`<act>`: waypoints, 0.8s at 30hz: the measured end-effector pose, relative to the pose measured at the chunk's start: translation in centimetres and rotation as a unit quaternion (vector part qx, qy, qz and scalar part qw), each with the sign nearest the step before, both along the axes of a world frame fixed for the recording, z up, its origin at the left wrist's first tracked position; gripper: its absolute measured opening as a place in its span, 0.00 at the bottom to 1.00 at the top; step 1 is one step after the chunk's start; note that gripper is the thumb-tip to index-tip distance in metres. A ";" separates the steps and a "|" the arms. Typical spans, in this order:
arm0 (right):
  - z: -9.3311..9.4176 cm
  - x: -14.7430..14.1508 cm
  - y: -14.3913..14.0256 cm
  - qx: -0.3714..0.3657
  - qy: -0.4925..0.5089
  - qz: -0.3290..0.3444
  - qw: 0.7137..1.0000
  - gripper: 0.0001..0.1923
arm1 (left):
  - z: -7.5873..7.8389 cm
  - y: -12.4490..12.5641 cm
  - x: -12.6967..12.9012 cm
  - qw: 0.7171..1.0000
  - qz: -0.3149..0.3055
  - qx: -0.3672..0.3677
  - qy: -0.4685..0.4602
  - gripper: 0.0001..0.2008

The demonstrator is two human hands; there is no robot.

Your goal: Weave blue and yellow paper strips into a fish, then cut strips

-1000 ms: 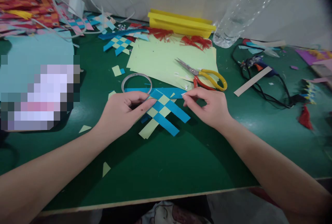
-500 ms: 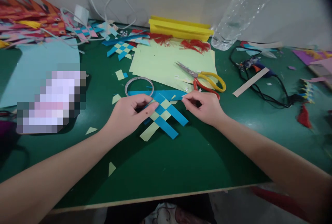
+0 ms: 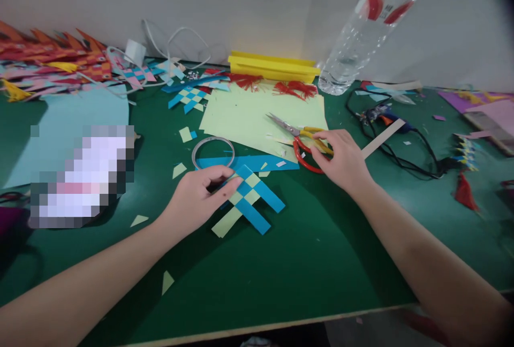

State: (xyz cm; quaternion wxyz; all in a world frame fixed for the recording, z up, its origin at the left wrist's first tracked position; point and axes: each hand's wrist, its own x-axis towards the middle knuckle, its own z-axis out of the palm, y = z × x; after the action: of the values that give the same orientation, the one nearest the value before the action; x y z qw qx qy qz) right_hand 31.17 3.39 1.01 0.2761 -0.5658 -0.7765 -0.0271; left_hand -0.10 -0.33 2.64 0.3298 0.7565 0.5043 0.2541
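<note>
Two hands work on a green table (image 3: 313, 250): the left hand (image 3: 196, 200) presses curled fingers on a woven paper piece (image 3: 249, 197) near centre; farther right, the right hand (image 3: 341, 159) closes fingers around scissors (image 3: 299, 135). Beyond lie pale paper (image 3: 249, 114), a bottle (image 3: 357, 36), a grey wall (image 3: 241, 4).

Scissors (image 3: 299, 138) handles under right hand (image 3: 341, 159)
</note>
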 end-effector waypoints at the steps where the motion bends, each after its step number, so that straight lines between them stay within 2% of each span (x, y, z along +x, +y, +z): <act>1: -0.1 0.1 0.1 -0.022 0.011 -0.011 1.000 0.12 | 0.0 0.0 0.0 1.000 -0.001 -0.002 -0.001 0.15; 6: -0.2 -0.6 -0.1 -0.066 0.023 -0.039 0.997 0.24 | -0.1 0.0 0.0 1.000 -0.002 -0.001 -0.005 0.16; 10: -0.4 -0.5 -0.1 -0.091 0.013 -0.061 0.994 0.22 | -0.1 -0.1 0.0 1.000 -0.009 -0.004 0.001 0.16; 16: -0.6 -0.2 0.1 -0.087 0.025 -0.040 0.995 0.17 | -0.1 0.0 0.0 1.000 -0.010 0.020 0.015 0.16; 24: 0.3 -1.2 -0.5 -0.061 0.055 -0.020 0.996 0.16 | 0.0 -0.1 0.0 0.999 -0.014 0.023 0.021 0.16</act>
State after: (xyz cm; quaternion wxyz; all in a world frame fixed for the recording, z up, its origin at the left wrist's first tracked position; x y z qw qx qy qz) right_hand 29.93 2.86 1.31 0.2826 -0.5978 -0.7488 0.0455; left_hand -0.07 -0.39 2.66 0.3053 0.7758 0.4947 0.2455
